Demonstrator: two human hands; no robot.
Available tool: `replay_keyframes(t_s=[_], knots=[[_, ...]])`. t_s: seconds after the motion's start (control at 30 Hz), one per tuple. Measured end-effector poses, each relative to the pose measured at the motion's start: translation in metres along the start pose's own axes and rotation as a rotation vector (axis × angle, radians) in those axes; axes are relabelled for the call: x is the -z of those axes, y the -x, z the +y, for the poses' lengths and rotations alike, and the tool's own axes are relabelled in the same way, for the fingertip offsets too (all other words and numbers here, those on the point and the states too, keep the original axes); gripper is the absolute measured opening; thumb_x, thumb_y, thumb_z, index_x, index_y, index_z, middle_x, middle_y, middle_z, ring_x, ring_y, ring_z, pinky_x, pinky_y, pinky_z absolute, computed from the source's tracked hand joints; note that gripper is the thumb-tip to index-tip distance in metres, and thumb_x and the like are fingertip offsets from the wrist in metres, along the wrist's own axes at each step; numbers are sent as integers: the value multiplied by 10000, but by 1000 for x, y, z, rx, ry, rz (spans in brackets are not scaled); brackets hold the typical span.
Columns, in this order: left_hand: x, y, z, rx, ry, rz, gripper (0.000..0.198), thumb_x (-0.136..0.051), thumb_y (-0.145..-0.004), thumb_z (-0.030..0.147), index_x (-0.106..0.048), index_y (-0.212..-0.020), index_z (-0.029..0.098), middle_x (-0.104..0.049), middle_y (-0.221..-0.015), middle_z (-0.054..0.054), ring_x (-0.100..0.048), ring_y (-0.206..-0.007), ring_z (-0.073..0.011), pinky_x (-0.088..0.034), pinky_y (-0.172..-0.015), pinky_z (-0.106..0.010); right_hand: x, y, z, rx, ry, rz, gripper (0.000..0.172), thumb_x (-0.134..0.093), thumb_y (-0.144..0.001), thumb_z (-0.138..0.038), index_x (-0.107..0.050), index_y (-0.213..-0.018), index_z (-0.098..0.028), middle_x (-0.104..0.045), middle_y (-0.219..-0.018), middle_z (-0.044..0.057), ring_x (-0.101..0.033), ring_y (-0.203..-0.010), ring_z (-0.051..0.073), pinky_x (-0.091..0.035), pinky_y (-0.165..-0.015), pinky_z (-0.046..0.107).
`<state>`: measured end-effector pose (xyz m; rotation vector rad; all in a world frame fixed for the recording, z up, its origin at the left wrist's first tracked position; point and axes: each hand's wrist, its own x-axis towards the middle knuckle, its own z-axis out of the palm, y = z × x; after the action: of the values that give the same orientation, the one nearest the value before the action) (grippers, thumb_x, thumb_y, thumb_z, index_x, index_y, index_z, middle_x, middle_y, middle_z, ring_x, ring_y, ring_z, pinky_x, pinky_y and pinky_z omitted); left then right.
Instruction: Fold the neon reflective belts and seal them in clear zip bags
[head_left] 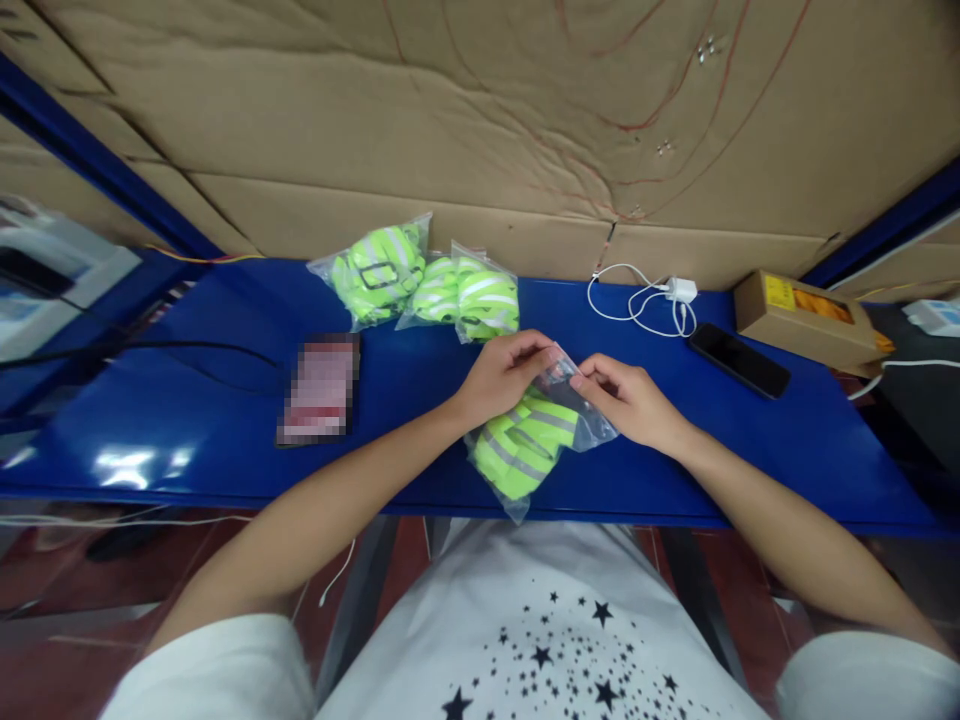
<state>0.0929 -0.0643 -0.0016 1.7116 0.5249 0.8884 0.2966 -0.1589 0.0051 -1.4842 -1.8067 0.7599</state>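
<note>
Between my hands is a clear plastic bag (pixel 596 428) with a folded neon-yellow reflective strap (pixel 517 455) inside, grey stripes showing. My left hand (pixel 506 372) pinches the bag's top edge, thumb and fingers closed on it. At the other end of that edge, my right hand (pixel 630 400) grips the plastic between thumb and fingertips. The bag lies tilted near the table's front edge, its lower corner toward my body. Whether its mouth is sealed I cannot tell.
Several bagged neon straps (pixel 382 270) lie at the back of the blue table (pixel 420 470). A phone with a blurred screen (pixel 319 390) is at left. On the right are a black phone (pixel 739 360), a white charger with cable (pixel 681 290) and a cardboard box (pixel 806 325). Cardboard (pixel 450 120) walls the back.
</note>
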Motion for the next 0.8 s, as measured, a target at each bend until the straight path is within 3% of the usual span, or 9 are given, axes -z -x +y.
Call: replay_keyframes(t_s=[0.13,0.33,0.43,0.5,0.57,0.67,0.8], knots=[[2,-2,1,-50,-46,76,351,-583,-1007,518,-595,-888,187,-679,-768,-12,-654,-640,-143,-560,-655,-287,6,2,-8,18,19,-5,322,-521,-1050,-502,-602,-909,-224,-481,-603,-64,-431,-532,98,-320,-520,235],[8,-1,11,-139,-279,113,351,-471,-1061,483,-668,-1064,192,-710,-895,-48,-687,-762,-171,-557,-707,-296,10,8,-15,18,-44,32,301,-584,-1023,-505,-653,-932,-227,-462,-588,-64,-395,-524,94,-287,-500,235],[22,-8,8,-186,-465,212,308,-505,-1043,413,-650,-1206,195,-698,-1153,-108,-673,-1028,-232,-539,-942,-387,13,-1,-3,-60,-210,135,363,-682,-941,-567,-693,-879,-210,-514,-591,-44,-419,-509,98,-300,-465,230],[33,-14,4,-209,-570,272,303,-590,-988,377,-653,-1214,186,-631,-1309,-152,-588,-1237,-298,-430,-1123,-475,16,-9,9,-82,-287,238,398,-698,-911,-607,-687,-879,-211,-560,-617,-31,-474,-515,110,-374,-466,228],[43,-19,-2,-184,-699,337,355,-633,-953,367,-643,-1249,170,-554,-1411,-194,-496,-1361,-355,-336,-1191,-541,20,-17,20,-92,-346,347,405,-687,-911,-623,-667,-896,-219,-633,-700,-11,-560,-572,128,-483,-517,241],[52,-22,-10,-41,-981,380,549,-689,-920,423,-569,-1387,161,-481,-1507,-240,-445,-1422,-421,-339,-1162,-595,24,-24,35,-121,-444,472,365,-701,-906,-600,-657,-949,-241,-721,-900,17,-674,-725,157,-601,-624,280],[50,-18,-17,13,-1116,308,564,-688,-926,381,-538,-1432,179,-454,-1578,-250,-439,-1451,-437,-332,-1151,-616,20,-30,48,-133,-566,468,336,-696,-919,-574,-647,-1099,-295,-745,-1157,32,-754,-1022,208,-665,-906,412]])
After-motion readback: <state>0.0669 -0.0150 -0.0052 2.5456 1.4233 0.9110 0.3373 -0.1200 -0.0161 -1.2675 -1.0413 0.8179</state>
